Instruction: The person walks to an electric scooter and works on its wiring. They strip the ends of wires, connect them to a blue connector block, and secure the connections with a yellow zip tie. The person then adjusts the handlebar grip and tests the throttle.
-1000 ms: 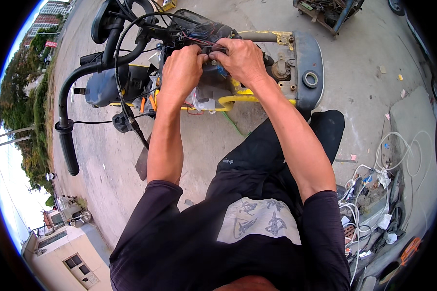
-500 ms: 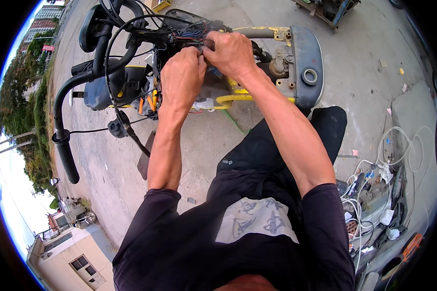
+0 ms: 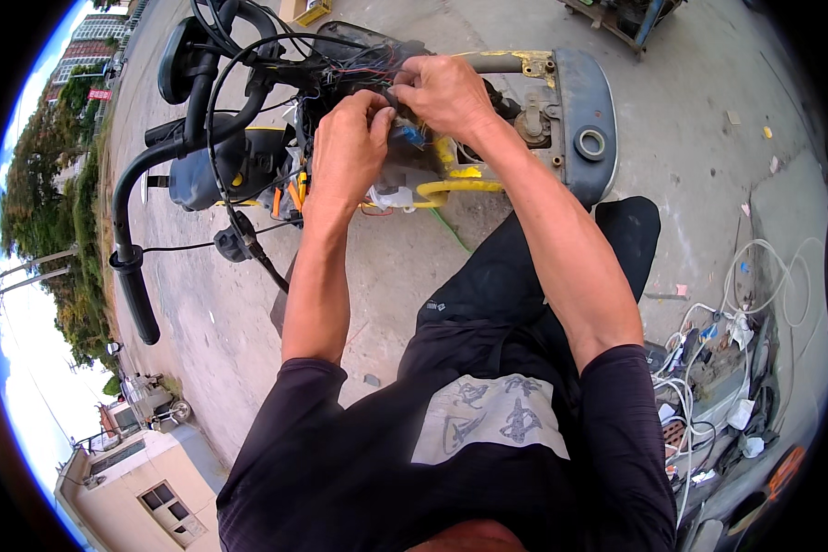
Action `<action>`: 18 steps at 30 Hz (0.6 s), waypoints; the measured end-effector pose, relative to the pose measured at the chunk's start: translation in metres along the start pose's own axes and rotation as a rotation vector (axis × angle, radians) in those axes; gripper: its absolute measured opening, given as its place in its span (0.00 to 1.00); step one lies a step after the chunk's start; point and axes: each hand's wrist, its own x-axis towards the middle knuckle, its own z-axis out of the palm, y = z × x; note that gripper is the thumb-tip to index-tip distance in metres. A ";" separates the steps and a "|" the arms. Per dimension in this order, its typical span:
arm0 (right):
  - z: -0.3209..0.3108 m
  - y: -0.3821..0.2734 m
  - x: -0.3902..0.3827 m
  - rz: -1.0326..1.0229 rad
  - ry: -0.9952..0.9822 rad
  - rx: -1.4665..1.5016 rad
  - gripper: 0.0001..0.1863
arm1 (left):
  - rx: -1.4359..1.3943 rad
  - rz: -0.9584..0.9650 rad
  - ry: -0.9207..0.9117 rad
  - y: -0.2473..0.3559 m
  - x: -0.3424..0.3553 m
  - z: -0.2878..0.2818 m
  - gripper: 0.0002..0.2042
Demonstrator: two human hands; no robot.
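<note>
My left hand [image 3: 351, 138] and my right hand [image 3: 446, 97] meet over the stripped front of a vehicle frame with handlebars [image 3: 193, 110]. Thumb and fingers of each hand are pinched together, the two pinches a small gap apart. What sits between the fingertips is too small and dark to make out. Just beyond them lies a tangle of thin wires [image 3: 363, 69], some red and blue. Below my right fingers shows a blue piece [image 3: 412, 136] inside the frame. Orange-handled tools [image 3: 294, 195] rest to the left of my left wrist.
A yellow frame tube [image 3: 460, 186] runs to a grey end panel with a round hole [image 3: 591, 143]. Black cables [image 3: 213, 138] loop off the handlebars. On the ground at right lie coiled white hose [image 3: 685, 386] and scraps. A metal cart [image 3: 621, 23] stands at the far right.
My hands have drawn slightly apart, and the left has dropped a little lower. The whole view has shifted slightly. Both hands remain at the wires.
</note>
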 end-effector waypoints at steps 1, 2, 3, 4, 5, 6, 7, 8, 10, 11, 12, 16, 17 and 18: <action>0.000 -0.001 -0.002 0.004 0.003 0.006 0.12 | -0.031 -0.048 -0.037 0.001 0.000 -0.004 0.10; -0.001 -0.001 -0.003 0.008 0.006 0.012 0.12 | -0.048 -0.057 -0.061 0.001 0.002 -0.006 0.11; -0.001 -0.002 -0.004 0.013 0.012 0.006 0.12 | -0.041 -0.045 -0.068 -0.001 0.003 -0.007 0.11; 0.000 -0.002 -0.005 0.018 0.017 0.000 0.12 | -0.034 -0.034 -0.075 -0.003 0.005 -0.008 0.11; 0.001 -0.002 -0.005 0.023 0.022 -0.006 0.13 | -0.027 -0.023 -0.082 -0.004 0.006 -0.009 0.11; 0.002 -0.001 -0.007 0.028 0.047 0.011 0.13 | -0.032 -0.037 -0.089 -0.004 0.006 -0.008 0.11; 0.002 0.000 -0.009 0.034 0.072 0.028 0.13 | -0.037 -0.052 -0.096 -0.003 0.007 -0.009 0.11; 0.001 0.001 -0.011 0.039 0.098 0.045 0.13 | -0.041 -0.066 -0.104 -0.002 0.008 -0.009 0.11; -0.002 0.005 -0.020 0.051 0.139 0.140 0.14 | -0.010 -0.058 -0.084 -0.005 0.011 -0.005 0.11; -0.005 0.008 -0.025 0.057 0.162 0.187 0.15 | 0.005 -0.053 -0.075 -0.005 0.010 -0.004 0.12; -0.011 0.007 -0.033 0.047 0.212 0.220 0.16 | 0.023 -0.083 -0.091 0.002 0.010 -0.007 0.11; -0.005 0.018 -0.077 0.211 0.337 0.411 0.15 | 0.033 0.207 0.262 0.003 -0.017 -0.003 0.08; 0.000 0.027 -0.089 0.258 0.322 0.451 0.15 | -0.013 0.248 0.371 0.006 -0.027 -0.002 0.06; 0.006 0.028 -0.102 0.300 0.300 0.496 0.15 | -0.101 0.150 0.407 0.007 -0.045 -0.002 0.06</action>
